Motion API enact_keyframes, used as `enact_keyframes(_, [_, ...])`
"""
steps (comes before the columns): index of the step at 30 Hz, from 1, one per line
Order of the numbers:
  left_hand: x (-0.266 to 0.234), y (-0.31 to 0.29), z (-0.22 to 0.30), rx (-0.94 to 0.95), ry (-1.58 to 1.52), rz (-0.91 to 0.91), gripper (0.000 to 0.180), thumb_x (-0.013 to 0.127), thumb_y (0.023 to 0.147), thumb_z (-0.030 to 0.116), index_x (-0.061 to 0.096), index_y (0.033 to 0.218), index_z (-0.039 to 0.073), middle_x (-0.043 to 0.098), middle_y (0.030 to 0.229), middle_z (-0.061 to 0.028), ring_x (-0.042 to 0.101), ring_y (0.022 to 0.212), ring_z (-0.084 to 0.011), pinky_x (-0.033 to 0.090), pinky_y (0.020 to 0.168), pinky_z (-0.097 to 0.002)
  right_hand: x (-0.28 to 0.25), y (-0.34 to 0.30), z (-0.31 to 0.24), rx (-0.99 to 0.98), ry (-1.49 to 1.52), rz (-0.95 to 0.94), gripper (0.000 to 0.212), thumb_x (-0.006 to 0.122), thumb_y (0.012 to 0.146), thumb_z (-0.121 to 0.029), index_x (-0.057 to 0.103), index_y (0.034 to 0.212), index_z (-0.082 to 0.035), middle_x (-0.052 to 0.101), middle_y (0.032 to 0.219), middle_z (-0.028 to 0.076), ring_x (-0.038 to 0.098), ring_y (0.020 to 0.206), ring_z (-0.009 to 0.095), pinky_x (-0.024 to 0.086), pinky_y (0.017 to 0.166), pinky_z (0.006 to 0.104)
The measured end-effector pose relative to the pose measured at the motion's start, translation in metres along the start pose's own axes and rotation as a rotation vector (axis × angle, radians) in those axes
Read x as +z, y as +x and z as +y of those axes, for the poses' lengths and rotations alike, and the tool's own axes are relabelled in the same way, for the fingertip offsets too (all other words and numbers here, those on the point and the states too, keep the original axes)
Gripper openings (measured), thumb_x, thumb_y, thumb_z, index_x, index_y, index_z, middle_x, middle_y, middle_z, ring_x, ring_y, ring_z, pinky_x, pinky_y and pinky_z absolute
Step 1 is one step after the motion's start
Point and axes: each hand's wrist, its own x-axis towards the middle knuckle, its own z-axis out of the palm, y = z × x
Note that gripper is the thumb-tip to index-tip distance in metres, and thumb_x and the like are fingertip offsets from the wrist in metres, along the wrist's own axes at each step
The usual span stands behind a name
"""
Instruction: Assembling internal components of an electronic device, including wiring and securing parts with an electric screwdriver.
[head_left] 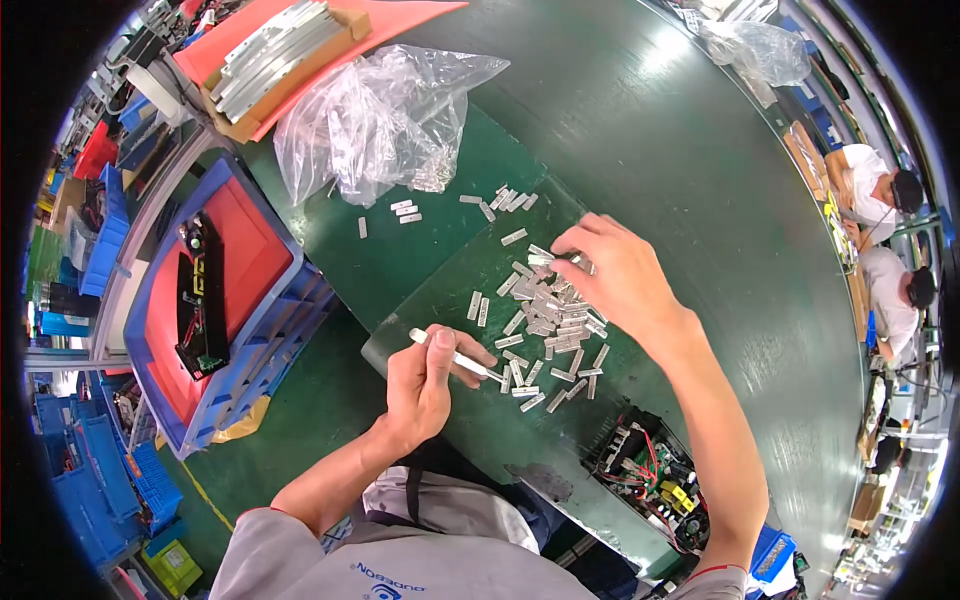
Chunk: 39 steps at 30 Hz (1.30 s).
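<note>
Left grip (pixel 425 375) closed on white tool (pixel 455 358); right grip (pixel 610 270) pinching one metal piece (pixel 560 320) from pile. Advisable: lift single pieces cleanly.

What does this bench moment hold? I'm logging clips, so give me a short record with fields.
left hand: holds a slim white tool, tip at the pile's near edge
right hand: fingers on the small grey pieces
surface: green mat
behind pile: clear plastic bag
left side: blue crate with red insert
near edge: circuit board
</note>
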Motion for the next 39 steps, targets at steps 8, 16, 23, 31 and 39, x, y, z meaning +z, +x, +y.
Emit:
enact_keyframes(8, [-0.003, -0.001, 0.001, 0.011, 0.023, 0.022, 0.060, 0.025, 0.115, 0.037, 0.062, 0.097, -0.006, 0.074, 0.089, -0.0182, 0.070, 0.068, -0.0213, 0.057, 0.069, -0.0319, 0.022, 0.020, -0.029, -0.179, -0.107, 0.024, 0.011, 0.072, 0.086, -0.011, 0.068, 0.091, -0.002, 0.064, 0.090, 0.012, 0.066, 0.084, 0.034, 0.055, 0.075, 0.0440])
enact_keyframes(16, [0.001, 0.000, 0.001, 0.029, 0.054, -0.039, 0.058, 0.027, 0.114, 0.039, 0.062, 0.099, -0.005, 0.074, 0.093, -0.0169, 0.072, 0.077, -0.0215, 0.058, 0.076, -0.0316, 0.041, 0.012, -0.024, -0.195, -0.271, 0.077, 0.020, 0.071, 0.083, -0.016, 0.065, 0.086, 0.003, 0.066, 0.090, 0.019, 0.070, 0.086, 0.034, 0.059, 0.074, 0.0429])
enact_keyframes(23, [0.001, 0.000, -0.004, -0.101, -0.020, -0.015, 0.014, 0.057, 0.103, 0.005, 0.060, 0.114, -0.004, 0.071, 0.106, -0.0125, 0.068, 0.097, -0.0169, 0.057, 0.089, -0.0321, 0.011, -0.039, -0.051, -0.188, 0.019, 0.301, 0.031, 0.063, 0.093, -0.003, 0.051, 0.121, 0.002, 0.066, 0.096, 0.019, 0.066, 0.081, 0.040, 0.054, 0.072, 0.0474])
enact_keyframes(31, [0.040, -0.005, 0.077, 0.084, -0.052, -0.346, 0.023, 0.057, 0.104, 0.009, 0.054, 0.124, -0.002, 0.072, 0.113, -0.0182, 0.069, 0.098, -0.0191, 0.056, 0.088, -0.0334, -0.026, -0.224, -0.100, 0.403, 0.860, 0.630, 0.016, 0.070, 0.095, 0.000, 0.073, 0.111, 0.001, 0.076, 0.097, 0.009, 0.072, 0.085, 0.013, 0.059, 0.069, 0.0251])
enact_keyframes(39, [0.142, -0.035, 0.096, -0.110, -0.203, -0.847, 0.020, 0.064, 0.098, -0.005, 0.061, 0.117, -0.007, 0.068, 0.111, -0.0141, 0.071, 0.103, -0.0217, 0.059, 0.090, -0.0339, 0.046, -0.338, -0.119, 0.818, 0.931, 1.095, 0.014, 0.067, 0.098, 0.001, 0.071, 0.110, 0.006, 0.073, 0.099, 0.013, 0.073, 0.081, 0.016, 0.056, 0.059, 0.0237])
